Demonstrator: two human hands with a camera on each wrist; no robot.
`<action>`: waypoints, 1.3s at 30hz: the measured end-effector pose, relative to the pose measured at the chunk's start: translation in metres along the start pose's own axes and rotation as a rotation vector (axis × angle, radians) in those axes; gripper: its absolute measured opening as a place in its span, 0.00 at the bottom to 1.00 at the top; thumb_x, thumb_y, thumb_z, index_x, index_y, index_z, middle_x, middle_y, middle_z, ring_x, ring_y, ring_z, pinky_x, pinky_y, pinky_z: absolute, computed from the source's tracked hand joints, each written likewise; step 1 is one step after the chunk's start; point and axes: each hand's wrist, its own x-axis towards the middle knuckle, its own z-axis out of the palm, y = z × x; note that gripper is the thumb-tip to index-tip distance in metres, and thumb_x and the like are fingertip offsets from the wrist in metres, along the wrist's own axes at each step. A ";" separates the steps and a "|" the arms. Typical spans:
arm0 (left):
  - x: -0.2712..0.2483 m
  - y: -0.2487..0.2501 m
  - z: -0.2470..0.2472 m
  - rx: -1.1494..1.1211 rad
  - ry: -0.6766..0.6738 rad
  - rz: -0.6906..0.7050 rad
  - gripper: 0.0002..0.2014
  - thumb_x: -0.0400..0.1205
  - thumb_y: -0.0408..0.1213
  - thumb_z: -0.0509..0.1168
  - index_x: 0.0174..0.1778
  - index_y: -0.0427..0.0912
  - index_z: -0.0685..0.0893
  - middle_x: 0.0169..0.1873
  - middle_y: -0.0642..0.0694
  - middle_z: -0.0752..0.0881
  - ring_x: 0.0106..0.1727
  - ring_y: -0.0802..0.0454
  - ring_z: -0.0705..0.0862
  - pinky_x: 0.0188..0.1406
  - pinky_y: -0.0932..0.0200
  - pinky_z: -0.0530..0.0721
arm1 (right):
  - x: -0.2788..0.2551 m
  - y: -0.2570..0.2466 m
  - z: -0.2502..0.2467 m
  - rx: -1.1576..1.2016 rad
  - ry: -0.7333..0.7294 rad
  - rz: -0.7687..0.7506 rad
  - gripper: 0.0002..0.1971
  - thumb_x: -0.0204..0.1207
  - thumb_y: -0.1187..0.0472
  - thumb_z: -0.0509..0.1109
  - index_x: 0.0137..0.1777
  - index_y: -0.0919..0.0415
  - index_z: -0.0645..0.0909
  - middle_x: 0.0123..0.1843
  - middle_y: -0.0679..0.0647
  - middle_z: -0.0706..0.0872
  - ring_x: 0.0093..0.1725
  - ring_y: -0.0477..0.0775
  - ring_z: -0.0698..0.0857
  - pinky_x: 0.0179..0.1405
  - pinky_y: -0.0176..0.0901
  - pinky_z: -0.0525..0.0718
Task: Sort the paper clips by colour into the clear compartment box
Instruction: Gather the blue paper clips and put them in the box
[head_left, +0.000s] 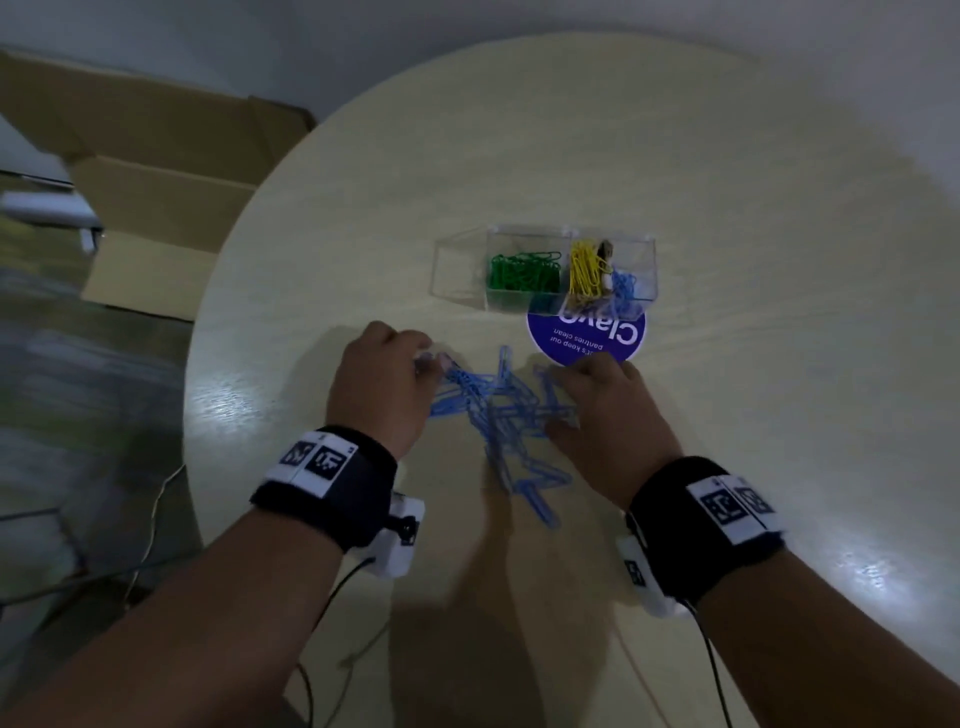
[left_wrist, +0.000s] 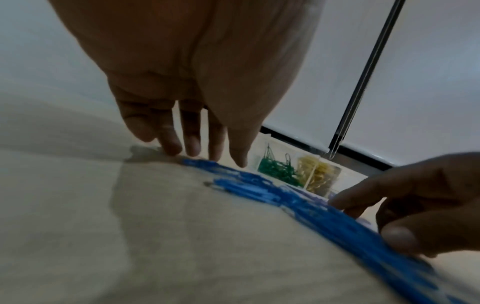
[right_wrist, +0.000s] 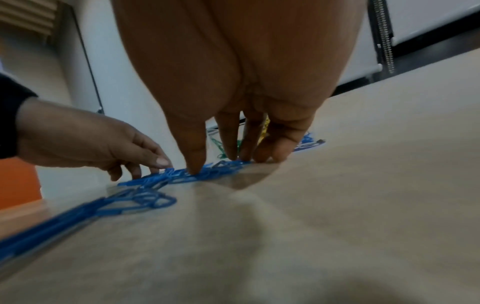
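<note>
A loose pile of blue paper clips (head_left: 504, 415) (left_wrist: 259, 185) (right_wrist: 166, 179) lies on the round table (head_left: 727, 415) between both hands. My left hand (head_left: 431, 364) (left_wrist: 205, 152) (right_wrist: 145, 166) touches the pile's left edge with straight fingertips. My right hand (head_left: 566, 400) (right_wrist: 223, 158) (left_wrist: 389, 216) presses its fingertips on the pile's right side. Neither hand grips a clip. Beyond the pile stands the clear compartment box (head_left: 457, 270) (left_wrist: 335, 170), holding green clips (head_left: 524, 270) (left_wrist: 278, 168), yellow clips (head_left: 584, 273) (left_wrist: 319, 174) and a few blue ones (head_left: 623, 286).
A round purple sticker (head_left: 587, 338) lies under the box's near edge. An open cardboard box (head_left: 156, 208) stands on the floor left of the table, with cables (head_left: 156, 519) below. Bare tabletop spreads to the right and far side.
</note>
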 end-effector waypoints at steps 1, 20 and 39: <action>0.000 0.001 0.003 -0.029 -0.011 0.018 0.11 0.80 0.43 0.68 0.56 0.45 0.87 0.51 0.41 0.79 0.51 0.37 0.83 0.54 0.45 0.82 | 0.000 -0.002 0.000 -0.006 0.000 -0.008 0.24 0.68 0.58 0.73 0.66 0.57 0.81 0.57 0.61 0.80 0.55 0.68 0.77 0.58 0.56 0.79; -0.040 0.010 -0.005 0.209 -0.167 0.227 0.05 0.76 0.39 0.71 0.46 0.45 0.85 0.42 0.44 0.81 0.45 0.38 0.82 0.40 0.45 0.83 | -0.020 -0.002 0.000 -0.157 -0.073 0.037 0.06 0.73 0.60 0.67 0.48 0.58 0.82 0.48 0.60 0.82 0.49 0.66 0.80 0.48 0.55 0.79; -0.038 0.027 -0.018 0.196 -0.198 0.278 0.08 0.78 0.47 0.57 0.42 0.49 0.79 0.37 0.50 0.78 0.33 0.45 0.82 0.24 0.55 0.76 | 0.017 0.040 -0.088 0.396 0.326 0.288 0.02 0.68 0.59 0.77 0.40 0.54 0.87 0.32 0.49 0.88 0.34 0.49 0.86 0.35 0.37 0.80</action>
